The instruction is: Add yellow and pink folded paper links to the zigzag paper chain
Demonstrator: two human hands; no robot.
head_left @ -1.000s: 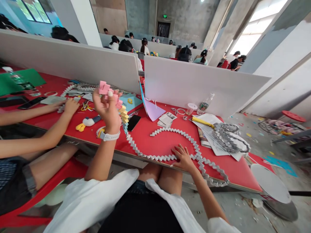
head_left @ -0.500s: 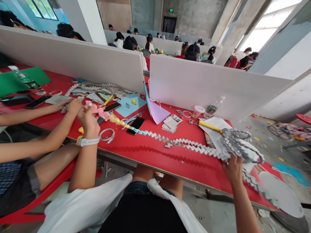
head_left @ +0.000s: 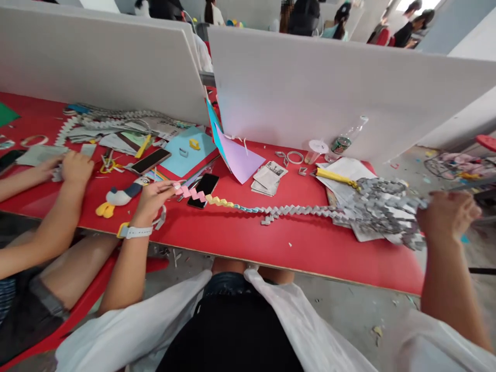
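A long folded paper chain (head_left: 294,211) lies stretched across the red table (head_left: 248,243). Its left end is pink, then yellow, blue and grey. My left hand (head_left: 153,199), with a white watch at the wrist, is closed on the pink end (head_left: 189,192). My right hand (head_left: 447,214) is closed on the bunched grey end (head_left: 382,206), raised beyond the table's right edge and blurred.
A black phone (head_left: 203,183), a lilac paper sheet (head_left: 238,160), a blue sheet (head_left: 186,152), photo cards (head_left: 269,178), a plastic bottle (head_left: 343,140), tape rings and white papers (head_left: 346,170) lie about. Another person's arms (head_left: 50,175) work at left. White dividers (head_left: 329,82) stand behind.
The chain has been pulled straighter and tauter. My right hand has moved right and up with the grey bunch. My left hand keeps the pink end low by the phone. The view tilted down.
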